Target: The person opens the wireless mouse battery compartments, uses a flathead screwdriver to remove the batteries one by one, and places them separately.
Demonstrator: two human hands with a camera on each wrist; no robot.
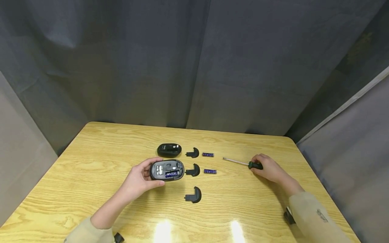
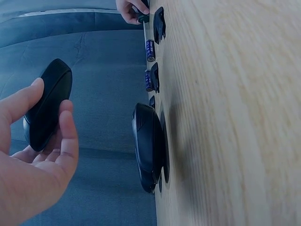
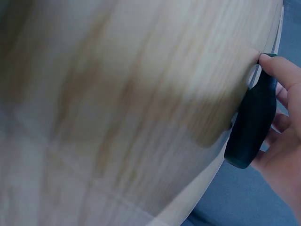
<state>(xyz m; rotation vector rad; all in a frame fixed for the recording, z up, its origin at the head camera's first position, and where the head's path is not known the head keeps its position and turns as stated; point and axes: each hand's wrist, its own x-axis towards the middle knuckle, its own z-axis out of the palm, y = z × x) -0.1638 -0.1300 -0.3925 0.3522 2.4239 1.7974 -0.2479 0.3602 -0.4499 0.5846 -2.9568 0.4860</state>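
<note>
My left hand (image 1: 138,177) holds a black computer mouse (image 1: 157,172) upside down above the table, thumb on one side and fingers on the other. Its battery bay lies uncovered, and a purple battery (image 1: 172,174) shows in it. In the left wrist view the mouse (image 2: 49,103) appears edge-on, its underside hidden. At the right, my right hand (image 1: 267,167) grips the dark green handle of a screwdriver (image 1: 237,162), whose shaft points left over the table. The right wrist view shows the handle (image 3: 251,125) between thumb and fingers.
A second mouse (image 1: 169,150) lies upside down behind the held one. Three black battery covers (image 1: 194,195) form a column to the right. Two loose purple batteries (image 1: 210,171) lie beside the farther covers. A grey curtain (image 1: 194,67) hangs behind the wooden table (image 1: 121,145).
</note>
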